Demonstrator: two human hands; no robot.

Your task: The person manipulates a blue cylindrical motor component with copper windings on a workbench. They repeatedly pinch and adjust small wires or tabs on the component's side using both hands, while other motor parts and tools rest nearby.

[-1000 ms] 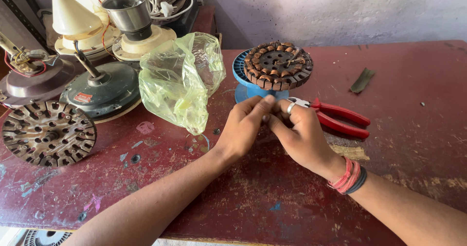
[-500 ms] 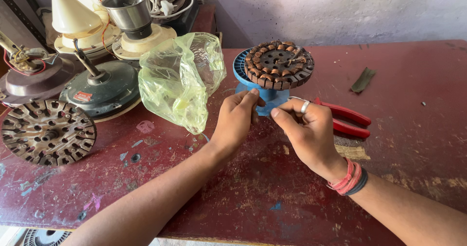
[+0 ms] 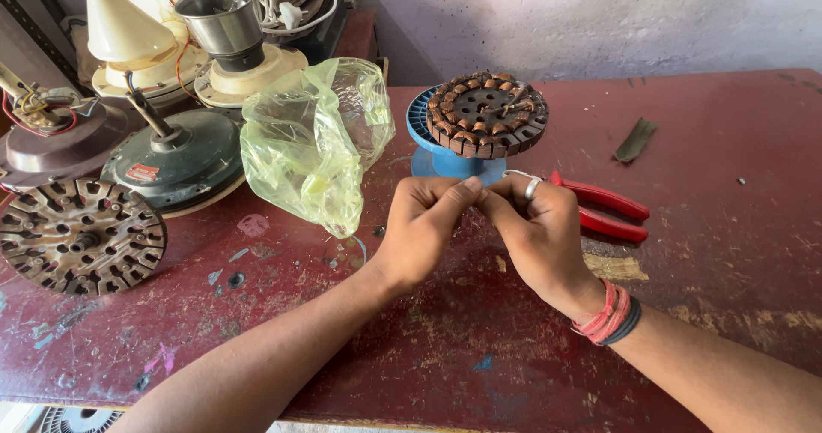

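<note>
A thin, light, easily kinked wire (image 3: pixel 514 174) is pinched between left hand (image 3: pixel 425 227) and right hand (image 3: pixel 535 232) fingertips, near the worktop's (image 3: pixel 728 227) back edge.

We saw an evenly lit scene, bright without being harsh, with soft daylight that seemed to fall from the upper right, where the pale wall (image 3: pixel 599 22) looked washed out. Shadows under our left hand (image 3: pixel 425 232) and right hand (image 3: pixel 538 236) were faint and short on the red worktop (image 3: pixel 728 227). The yellow plastic bag (image 3: pixel 312 142) carried small glints, and the steel cup (image 3: pixel 224 20) a dull sheen. Focus stayed sharp in the middle; the wide lens bent the edges, and the corners softened slightly.
</note>
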